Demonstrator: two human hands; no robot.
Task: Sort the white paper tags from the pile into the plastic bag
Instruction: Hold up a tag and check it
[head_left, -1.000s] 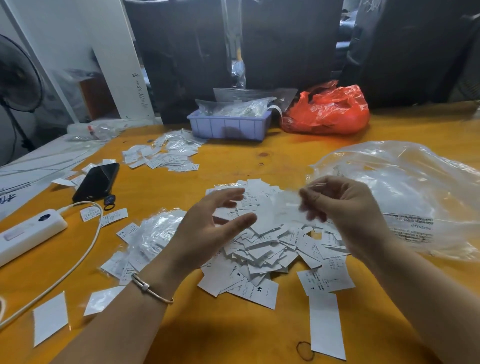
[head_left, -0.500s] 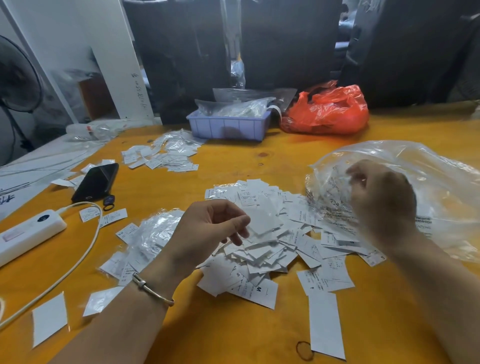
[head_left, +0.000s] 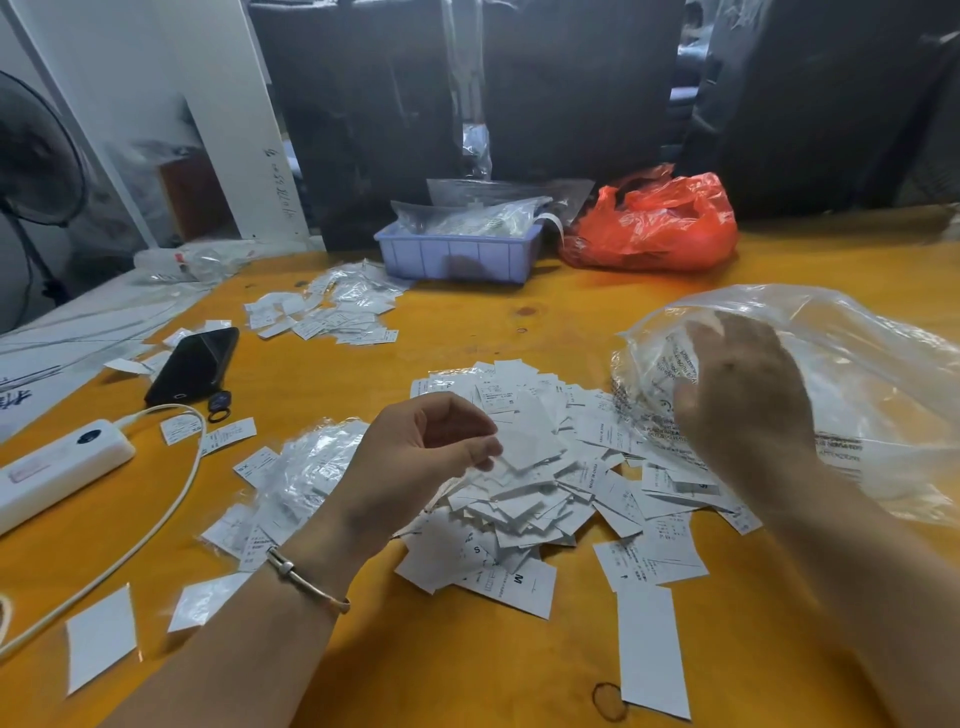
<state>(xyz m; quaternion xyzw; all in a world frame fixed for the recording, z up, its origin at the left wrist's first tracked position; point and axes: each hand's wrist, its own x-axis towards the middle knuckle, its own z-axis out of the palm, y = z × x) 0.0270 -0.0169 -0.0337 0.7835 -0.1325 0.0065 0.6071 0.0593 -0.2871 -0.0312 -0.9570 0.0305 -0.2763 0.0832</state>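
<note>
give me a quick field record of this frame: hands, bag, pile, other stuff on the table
left hand: left hand hovers over the pile, fingers curled, seems to pinch a tag
right hand: right hand at the mouth of the plastic bag, fingers blurred
pile: white paper tags heaped mid-table, many not yet bagged
table: orange table
left side: black phone, white power strip
back: lilac tray, red bag

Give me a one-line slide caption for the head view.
Right hand reaches into the clear plastic bag while the left hand hovers over the pile of white paper tags.
</note>
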